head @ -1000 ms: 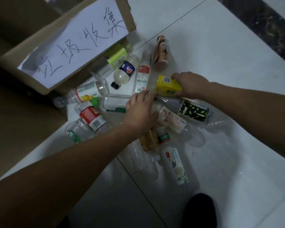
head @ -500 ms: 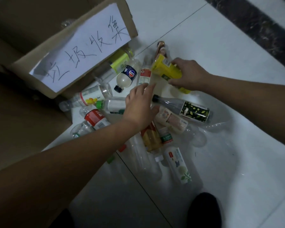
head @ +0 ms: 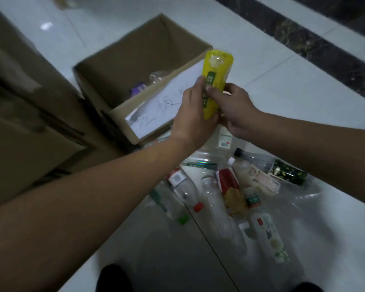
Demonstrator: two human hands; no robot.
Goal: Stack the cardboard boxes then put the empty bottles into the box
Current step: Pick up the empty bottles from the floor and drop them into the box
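Observation:
A yellow bottle (head: pixel 216 70) with a green label is held up in the air, bottom end toward the camera, just in front of the open cardboard box (head: pixel 118 66). My left hand (head: pixel 193 114) and my right hand (head: pixel 235 110) both grip its lower part. The box carries a white paper sign (head: pixel 160 108) on its near wall and has a few bottles inside (head: pixel 154 79). Several empty bottles lie scattered on the white floor below my hands, among them a dark green one (head: pixel 287 171), a red-labelled one (head: pixel 228 182) and a white one (head: pixel 270 234).
A larger cardboard box (head: pixel 19 114) stands at the left, against the open box. A dark marble strip (head: pixel 316 45) crosses the white tile floor at the upper right. My dark shoes (head: pixel 114 279) show at the bottom edge.
The right hand lifted the yellow bottle off the floor up toward the box. The left hand left the pile and joined it on the bottle. The view tilted up, showing the box's inside.

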